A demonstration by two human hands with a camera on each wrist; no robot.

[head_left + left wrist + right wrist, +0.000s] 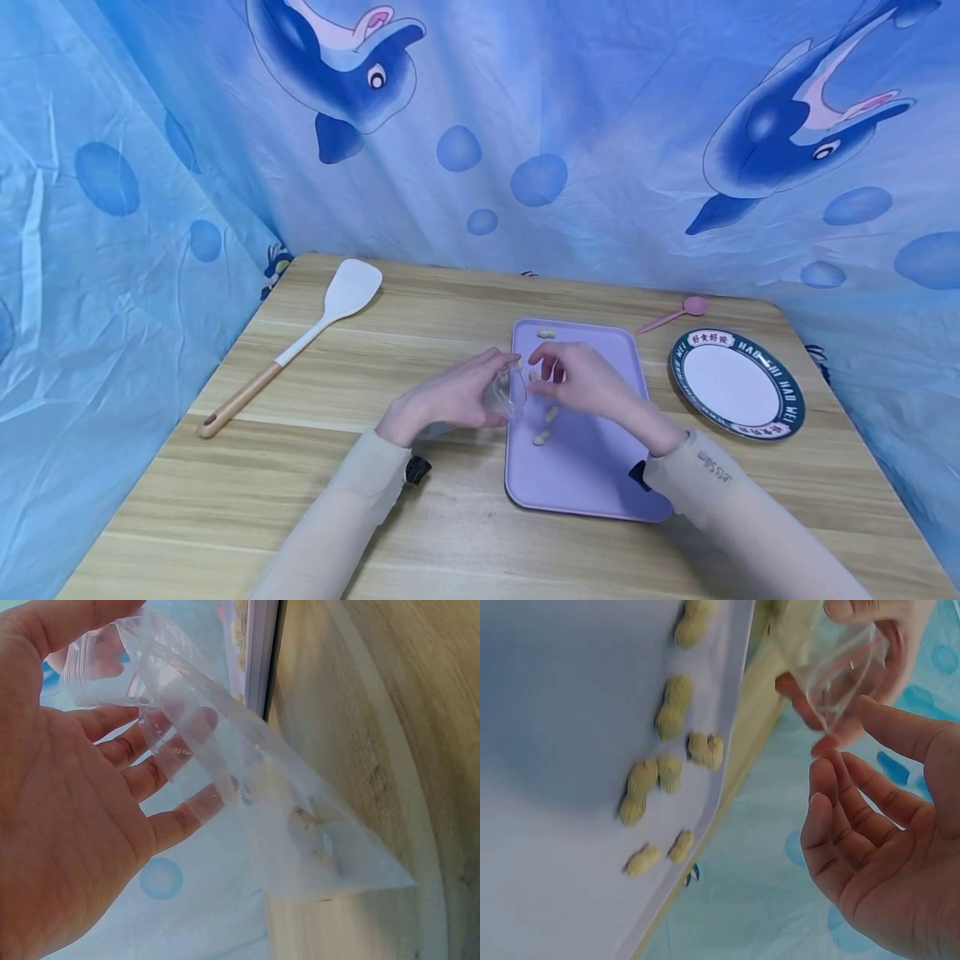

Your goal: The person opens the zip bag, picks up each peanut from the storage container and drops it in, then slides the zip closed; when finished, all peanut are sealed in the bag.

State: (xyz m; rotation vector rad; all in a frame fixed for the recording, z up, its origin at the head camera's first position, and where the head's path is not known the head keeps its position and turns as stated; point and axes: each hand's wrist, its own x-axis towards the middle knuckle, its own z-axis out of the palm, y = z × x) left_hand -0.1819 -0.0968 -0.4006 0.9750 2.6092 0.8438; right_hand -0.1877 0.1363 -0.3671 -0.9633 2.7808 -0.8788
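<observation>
A clear zip bag [501, 392] [281, 787] hangs from my left hand [450, 402] [79, 802], which holds it near its mouth, thumb on one side and spread fingers behind. Something brownish shows through the lower part of the plastic, too blurred to name. My right hand [581, 379] [885, 847] is beside the bag's mouth, over the tray's left part, fingers loosely curved and apart from the thumb, with nothing visible between them. Several peanuts [542, 437] [642, 859] lie on the purple tray [592, 471] below.
A white plate with a dark green patterned rim [681, 379] stands right of the tray. Behind it lies a pink spoon [694, 306]. At the left, a white spatula with a wooden handle [243, 398] rests on the table [435, 312]. A blue dolphin-print curtain [585, 242] hangs behind.
</observation>
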